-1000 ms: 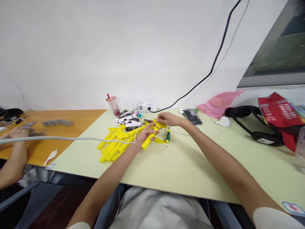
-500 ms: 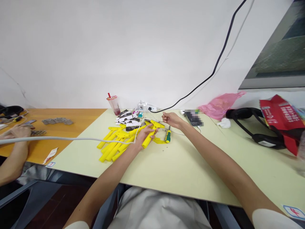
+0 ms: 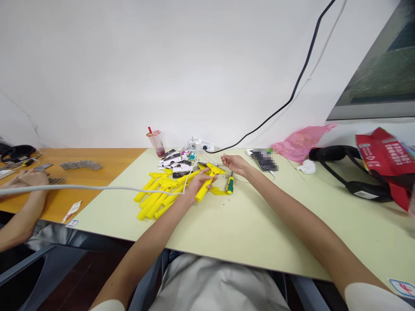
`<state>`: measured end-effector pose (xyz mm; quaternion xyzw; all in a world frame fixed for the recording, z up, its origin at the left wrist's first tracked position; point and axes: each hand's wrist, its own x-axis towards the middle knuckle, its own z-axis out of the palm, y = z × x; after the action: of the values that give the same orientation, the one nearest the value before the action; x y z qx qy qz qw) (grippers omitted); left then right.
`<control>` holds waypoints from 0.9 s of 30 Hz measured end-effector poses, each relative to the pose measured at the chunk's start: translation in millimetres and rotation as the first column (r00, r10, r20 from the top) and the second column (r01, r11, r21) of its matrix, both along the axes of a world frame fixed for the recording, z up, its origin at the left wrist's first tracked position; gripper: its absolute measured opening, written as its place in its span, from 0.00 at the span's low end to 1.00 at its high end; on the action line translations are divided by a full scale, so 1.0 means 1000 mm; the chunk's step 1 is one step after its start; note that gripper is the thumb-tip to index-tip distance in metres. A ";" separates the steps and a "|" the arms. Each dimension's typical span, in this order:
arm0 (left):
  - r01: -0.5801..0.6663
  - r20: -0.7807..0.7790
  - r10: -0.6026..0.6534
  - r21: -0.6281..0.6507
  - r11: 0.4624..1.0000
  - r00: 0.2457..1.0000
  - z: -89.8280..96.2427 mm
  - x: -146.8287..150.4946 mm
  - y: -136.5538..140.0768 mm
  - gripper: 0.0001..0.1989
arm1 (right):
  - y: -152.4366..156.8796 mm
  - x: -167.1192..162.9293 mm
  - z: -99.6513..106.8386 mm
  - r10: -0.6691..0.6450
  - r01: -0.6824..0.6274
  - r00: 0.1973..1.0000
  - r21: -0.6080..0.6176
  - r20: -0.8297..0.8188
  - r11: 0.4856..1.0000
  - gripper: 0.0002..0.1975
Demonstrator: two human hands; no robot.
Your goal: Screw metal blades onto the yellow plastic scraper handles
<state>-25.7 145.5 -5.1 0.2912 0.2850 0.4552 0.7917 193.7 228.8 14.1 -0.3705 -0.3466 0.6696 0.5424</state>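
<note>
My left hand [image 3: 197,183] is wrapped round a yellow scraper [image 3: 204,188], its handle slanting down toward me and its wide head up. Just right of that head, my right hand [image 3: 236,164] is raised with its fingers pinched together. Whatever is between those fingertips is too small to make out. Several more yellow scrapers [image 3: 156,203] lie heaped left of my left hand. A yellow part [image 3: 219,191] rests on the table by the held scraper, beside a green and yellow screwdriver [image 3: 230,185]. Tiny metal bits [image 3: 223,204] lie nearer to me.
Small black and white boxes [image 3: 181,166] are piled behind the scrapers, near a drink cup [image 3: 156,143]. A white cable [image 3: 113,188] crosses in front on the left. Right stand a phone [image 3: 265,160], a pink bag [image 3: 303,140] and a black headset [image 3: 353,172]. Another person's hands [image 3: 30,177] are left.
The view has shifted slightly, moving everything a little to the right. My left hand keeps its hold on the scraper, and my right hand stays pinched beside the scraper head.
</note>
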 end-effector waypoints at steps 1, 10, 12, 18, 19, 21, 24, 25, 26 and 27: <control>-0.001 -0.002 0.001 -0.001 1.000 1.000 0.000 0.000 0.000 0.34 | -0.001 0.000 0.000 -0.001 0.001 1.000 0.017 0.009 1.000 0.09; -0.007 0.022 0.007 -0.019 1.000 1.000 0.005 0.002 -0.002 0.34 | -0.009 -0.006 0.008 0.067 -0.085 0.988 0.126 0.139 0.988 0.12; -0.010 0.017 0.011 -0.024 1.000 1.000 0.006 0.002 -0.002 0.35 | -0.009 -0.007 0.009 0.085 -0.104 0.984 0.118 0.154 0.988 0.08; -0.019 -0.002 0.019 -0.037 0.999 1.000 0.007 0.003 -0.003 0.35 | -0.007 -0.006 0.009 0.086 -0.098 0.983 0.070 0.164 0.993 0.11; -0.018 -0.003 0.018 -0.036 0.999 1.000 0.008 0.003 -0.003 0.35 | -0.007 -0.006 0.010 0.082 -0.094 0.983 0.065 0.162 0.993 0.12; -0.017 -0.004 0.017 -0.033 0.999 1.000 0.009 0.002 -0.003 0.35 | -0.009 -0.005 0.011 0.076 -0.087 0.985 0.063 0.155 0.994 0.11; -0.015 -0.003 0.015 -0.034 0.999 1.000 0.010 0.003 -0.003 0.35 | -0.011 -0.005 0.015 0.072 -0.083 0.986 0.073 0.148 0.994 0.08; -0.015 -0.002 0.015 -0.038 0.999 1.000 0.010 0.003 -0.003 0.35 | -0.012 -0.005 0.016 0.070 -0.082 0.987 0.076 0.148 0.994 0.07; -0.016 0.000 0.016 -0.041 0.999 1.000 0.010 0.003 -0.003 0.35 | -0.013 -0.005 0.017 0.068 -0.080 0.986 0.077 0.150 0.994 0.07; -0.017 0.000 0.017 -0.044 0.999 1.000 0.010 0.004 -0.003 0.35 | -0.013 -0.005 0.017 0.064 -0.076 0.986 0.076 0.152 0.994 0.07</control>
<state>-21.9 142.5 4.7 0.2713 0.2973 0.4554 0.7941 188.2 215.9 31.5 -0.3845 -0.4261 0.6441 0.5057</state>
